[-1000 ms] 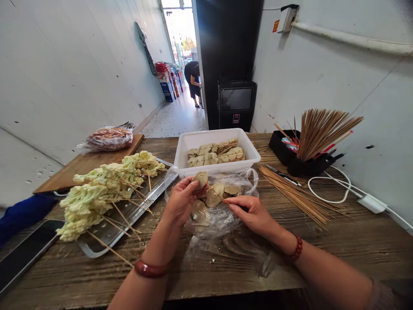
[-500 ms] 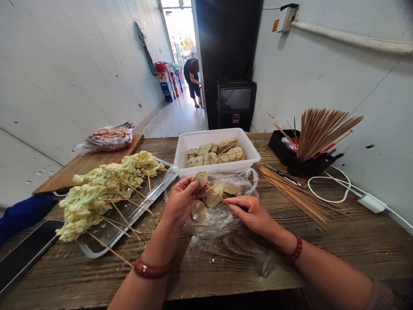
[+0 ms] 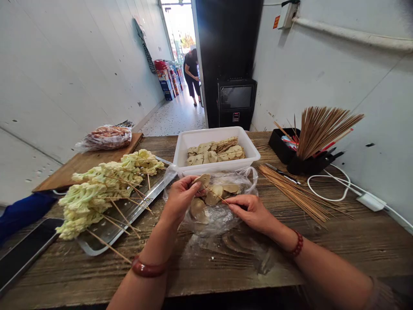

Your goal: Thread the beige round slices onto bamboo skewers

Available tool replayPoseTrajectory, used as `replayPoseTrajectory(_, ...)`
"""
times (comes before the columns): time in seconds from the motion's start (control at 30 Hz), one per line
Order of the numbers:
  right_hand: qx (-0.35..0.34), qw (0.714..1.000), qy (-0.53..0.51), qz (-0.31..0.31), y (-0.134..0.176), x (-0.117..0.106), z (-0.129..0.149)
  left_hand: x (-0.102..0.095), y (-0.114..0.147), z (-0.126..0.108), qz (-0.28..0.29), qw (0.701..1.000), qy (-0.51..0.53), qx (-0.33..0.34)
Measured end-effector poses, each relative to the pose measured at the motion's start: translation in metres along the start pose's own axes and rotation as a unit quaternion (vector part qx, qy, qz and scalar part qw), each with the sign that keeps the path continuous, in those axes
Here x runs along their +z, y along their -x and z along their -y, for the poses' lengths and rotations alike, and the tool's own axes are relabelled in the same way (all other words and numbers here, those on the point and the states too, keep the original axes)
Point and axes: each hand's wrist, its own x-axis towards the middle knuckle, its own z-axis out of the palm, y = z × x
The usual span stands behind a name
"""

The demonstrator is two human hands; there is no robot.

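Left hand [image 3: 180, 199] pinches a round tan food slice [image 3: 204, 179] over the clear plastic bag [image 3: 214, 211] on the wooden bench [image 3: 338, 241]; right hand [image 3: 250, 211] grips a thin bamboo skewer [image 3: 217, 194] threaded through another slice.

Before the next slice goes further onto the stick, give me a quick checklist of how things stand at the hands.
1. Left hand grips a tan slice at its fingertips: ok.
2. Right hand pinches the bamboo skewer near its rear end: ok.
3. Skewer tip actually through the slice: cannot tell, fingers cover the spot.
4. More slices within reach in the clear plastic bag under the hands: ok.
5. White tub just behind the bag, with finished skewers and room left: ok.
6. Spare sticks loose on the table to the right: ok.
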Motion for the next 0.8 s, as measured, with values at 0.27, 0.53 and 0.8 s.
replayPoseTrajectory(0.27, -0.010, 1.000, 0.003, -0.004, 0.0002, 0.0007, -0.0028, 0.0005, -0.0010, 0.0039, 0.021, 1.000, -0.012, -0.013)
replayPoseTrajectory(0.53, -0.026, 0.999, 0.006, -0.025, 0.0011, 0.0031, -0.0043, 0.0004, -0.0026, 0.0078, 0.029, 0.993, 0.092, -0.073)
replayPoseTrajectory(0.8, -0.033, 0.999, 0.014, -0.031, 0.0014, 0.0035, -0.0090, -0.0011, -0.0029, 0.0049, 0.040, 0.983, 0.134, -0.120)
